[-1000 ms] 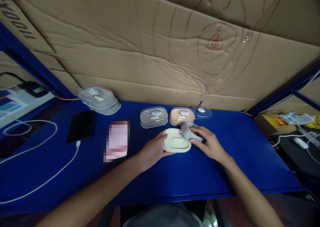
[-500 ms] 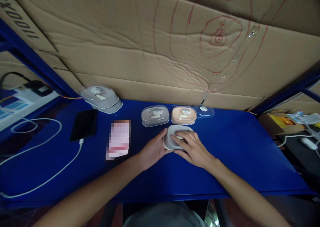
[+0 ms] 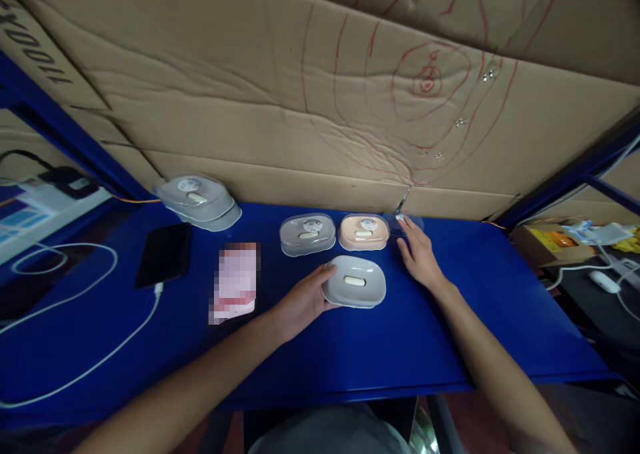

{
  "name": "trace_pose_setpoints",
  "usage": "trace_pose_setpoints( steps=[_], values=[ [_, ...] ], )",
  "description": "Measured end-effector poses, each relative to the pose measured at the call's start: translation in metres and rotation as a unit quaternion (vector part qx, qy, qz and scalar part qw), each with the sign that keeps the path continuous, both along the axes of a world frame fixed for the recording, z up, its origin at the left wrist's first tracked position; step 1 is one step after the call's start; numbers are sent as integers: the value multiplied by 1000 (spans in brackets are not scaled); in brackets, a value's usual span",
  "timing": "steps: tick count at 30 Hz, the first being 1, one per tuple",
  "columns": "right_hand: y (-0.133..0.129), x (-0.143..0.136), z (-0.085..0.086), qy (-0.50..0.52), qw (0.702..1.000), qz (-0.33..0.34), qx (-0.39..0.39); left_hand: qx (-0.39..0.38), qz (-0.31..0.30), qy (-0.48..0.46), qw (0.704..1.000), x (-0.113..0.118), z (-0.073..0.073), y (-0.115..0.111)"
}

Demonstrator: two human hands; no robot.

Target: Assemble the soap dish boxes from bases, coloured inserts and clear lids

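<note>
A grey oval dish with a pale oblong piece in its middle (image 3: 363,293) is held at its left end by my left hand (image 3: 307,302), thumb on the rim and fingers underneath. My right hand (image 3: 420,254) reaches back with fingers spread, its fingertips at a clear plastic lid (image 3: 413,223) with a round sticker. Whether the fingers grip the lid is hard to tell; they look apart. Behind the held dish stand a lidded peach dish (image 3: 363,240) and, left of it, a lidded grey dish (image 3: 307,242).
Stacked grey dishes (image 3: 197,201) stand at the back left. A black phone (image 3: 164,254) with a white cable and a pixelated pink item (image 3: 235,283) lie on the blue table (image 3: 480,334). Cardboard (image 3: 225,107) walls the back. A power strip (image 3: 75,221) is far left.
My right hand has left the grey dish and moved right and back to the clear lid. My left hand still holds the dish, whose top is now uncovered by fingers.
</note>
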State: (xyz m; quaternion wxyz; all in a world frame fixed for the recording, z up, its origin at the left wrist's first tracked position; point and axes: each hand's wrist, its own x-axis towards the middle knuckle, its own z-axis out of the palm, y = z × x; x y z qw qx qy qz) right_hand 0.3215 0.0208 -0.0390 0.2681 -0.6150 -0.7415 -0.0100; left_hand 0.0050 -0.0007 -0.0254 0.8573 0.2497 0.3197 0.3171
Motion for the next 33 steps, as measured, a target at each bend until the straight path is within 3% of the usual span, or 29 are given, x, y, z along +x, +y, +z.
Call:
trace_pose_setpoints(
  steps=[4, 18, 22, 25, 29, 33],
  values=[
    [7, 23, -10, -58, 997, -11, -45, 14, -24, 12, 1000, -1, 1, 0],
    [0, 64, -7, -73, 992, -43, -95, 12, -17, 27, 999, -2, 8, 2],
    [-7, 65, 0, -53, 991, -22, -119, 13, -17, 22, 1000, -2, 7, 2],
    [-12, 66, 14, -27, 992, 6, -127, 17, -19, 21, 999, -2, 6, 3],
    [-23, 45, 38, 70, 991, 71, -87, 33, -19, 6, 999, -3, 2, 4],
    [-40, -17, 42, 104, 979, 174, -20, 46, -26, 3, 999, -2, 0, 2]
  ],
)
